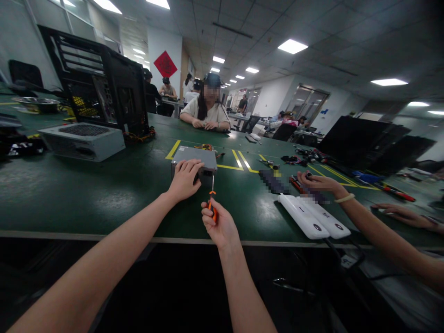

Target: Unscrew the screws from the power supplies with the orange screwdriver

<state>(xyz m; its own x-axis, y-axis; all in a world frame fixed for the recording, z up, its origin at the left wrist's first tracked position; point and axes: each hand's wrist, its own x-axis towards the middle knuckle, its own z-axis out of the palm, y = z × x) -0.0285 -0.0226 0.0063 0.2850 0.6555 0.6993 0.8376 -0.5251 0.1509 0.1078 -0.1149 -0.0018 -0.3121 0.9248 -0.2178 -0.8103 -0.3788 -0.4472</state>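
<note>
A grey computer power supply (pixel 199 156) lies on the green tabletop in front of me, with a bundle of coloured cables (pixel 204 147) behind it. My left hand (pixel 186 178) grips its near left side, the fingers over the top edge and the thumb lower on the front face. In my right hand (pixel 220 222) is a screwdriver (pixel 212 208) with an orange and black handle. Its shaft points away from me, and the tip is at the near right corner of the power supply. Whether the tip sits in a screw is too small to tell.
To the left stand a black computer case (pixel 118 88) and another power supply (pixel 83 141). At right are two white power banks (pixel 312 217), loose tools and cables, and another person's hands (pixel 319 182). Across the table (pixel 138 185) sits a person (pixel 208 108). Dark panels (pixel 360 138) stand at far right.
</note>
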